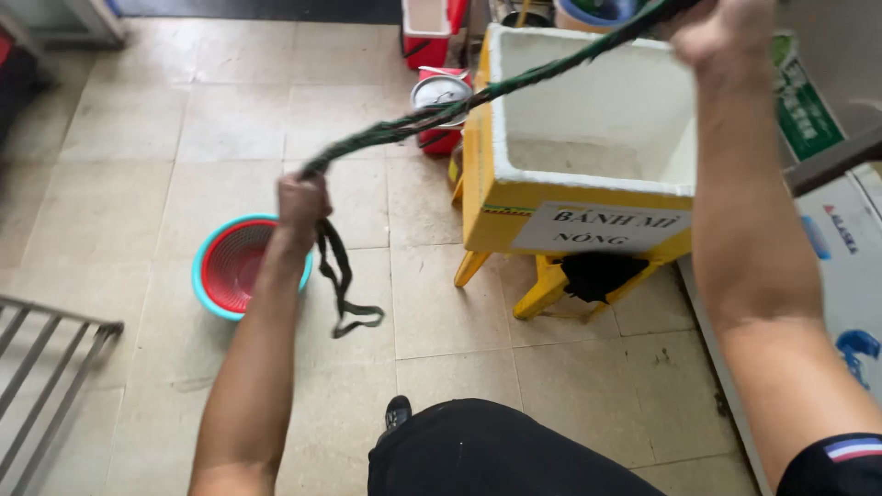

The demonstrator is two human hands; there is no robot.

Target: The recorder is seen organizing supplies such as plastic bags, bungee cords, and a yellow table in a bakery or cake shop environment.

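Observation:
A dark green strap (pixel 432 115) stretches taut between my two hands. My left hand (pixel 301 200) is clenched on its lower end, out over the tiled floor, and a loose tail of the strap (pixel 342 285) dangles below that fist. My right hand (pixel 715 32) grips the upper end near the top edge of the view, above a white foam box (pixel 588 101) with a yellow outer wall. The strap runs diagonally across the box's left corner.
The foam box sits on a yellow stand (pixel 542 285). A red colander in a teal basin (pixel 234 266) lies on the floor at left. A metal rack (pixel 46 367) is at lower left, a red container with a metal lid (pixel 439 96) behind, a white appliance (pixel 845 248) at right.

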